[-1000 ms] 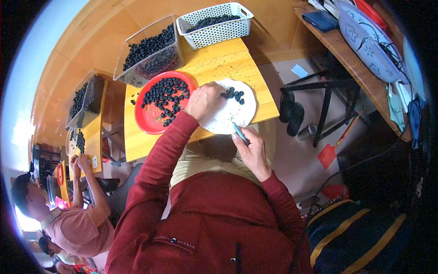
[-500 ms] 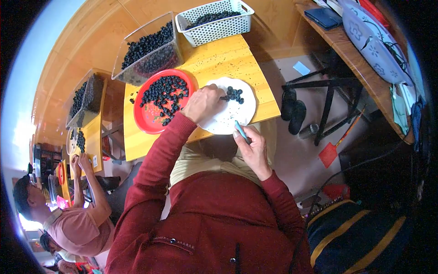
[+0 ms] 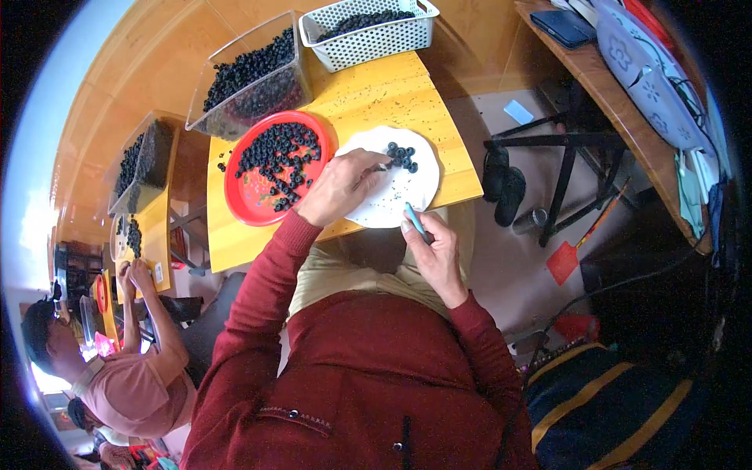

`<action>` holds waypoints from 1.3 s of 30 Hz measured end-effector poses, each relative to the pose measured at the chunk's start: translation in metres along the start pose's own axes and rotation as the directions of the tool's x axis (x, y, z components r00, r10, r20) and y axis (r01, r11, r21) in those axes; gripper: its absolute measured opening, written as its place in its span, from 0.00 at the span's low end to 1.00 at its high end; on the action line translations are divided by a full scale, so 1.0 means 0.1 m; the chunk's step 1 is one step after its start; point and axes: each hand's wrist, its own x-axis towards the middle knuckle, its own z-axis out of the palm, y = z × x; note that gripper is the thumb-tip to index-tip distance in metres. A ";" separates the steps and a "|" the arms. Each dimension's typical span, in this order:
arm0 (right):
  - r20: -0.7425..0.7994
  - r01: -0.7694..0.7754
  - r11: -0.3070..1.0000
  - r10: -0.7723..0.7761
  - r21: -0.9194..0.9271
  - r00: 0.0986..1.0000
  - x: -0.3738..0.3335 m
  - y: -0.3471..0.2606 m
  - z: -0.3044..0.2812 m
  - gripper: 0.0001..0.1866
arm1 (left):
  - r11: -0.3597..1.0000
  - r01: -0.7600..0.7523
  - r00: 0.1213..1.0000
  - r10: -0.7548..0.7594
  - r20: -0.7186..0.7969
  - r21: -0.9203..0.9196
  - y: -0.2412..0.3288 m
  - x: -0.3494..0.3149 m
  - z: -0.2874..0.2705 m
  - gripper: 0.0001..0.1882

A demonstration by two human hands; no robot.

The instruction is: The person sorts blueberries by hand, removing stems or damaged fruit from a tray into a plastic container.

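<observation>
Thumb and fingers of my right hand [image 3: 435, 254] close around a slim teal tool [image 3: 415, 222], its tip pointing up over the near edge of a white plate [image 3: 378, 210], as the head camera looks down on my lap and the yellow table [image 3: 445, 110]. My left hand [image 3: 342, 186] reaches over the plate's left side, fingers curled and drawn toward one another, their tips just beside a small cluster of black round pieces [image 3: 402, 155] on the plate's far right part; I cannot tell whether those fingertips pinch one. Fine dark specks dot the bare white between my hands.

To my left, a round red tray [image 3: 233, 197] holds many more such pieces, spread over its patterned floor, with a few loose on the wood just beyond its left rim. Behind it stands a clear bin [image 3: 211, 124] heaped with them, and next to that a perforated white basket [image 3: 368, 55] with a dark heap inside. Crumbs are scattered across the tabletop.

At far left, a co-worker [image 3: 137, 392] in a pink top sits at another yellow table, both hands raised near its edge. On my right, a brown table [image 3: 603, 94] bears a pale flowered basin [image 3: 650, 86]; below lie dark slippers [image 3: 511, 197] and a red swatter [image 3: 562, 262].
</observation>
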 end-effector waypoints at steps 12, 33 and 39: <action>-0.044 -0.075 0.997 0.075 0.010 0.996 0.01 -0.12 -0.09 0.14 | 0.725 0.150 0.965 -0.256 -0.061 -0.672 0.01 -0.32 0.29 0.07; 0.106 0.043 0.998 -0.048 0.048 0.993 0.17 -0.53 0.17 0.12 | -0.237 0.080 0.942 -0.299 0.151 -0.968 0.22 -0.73 0.31 0.09; 0.118 0.067 0.998 -0.068 0.017 0.991 0.19 -0.57 0.24 0.11 | -0.317 0.076 0.945 -0.280 0.170 -0.945 0.26 -0.80 0.34 0.09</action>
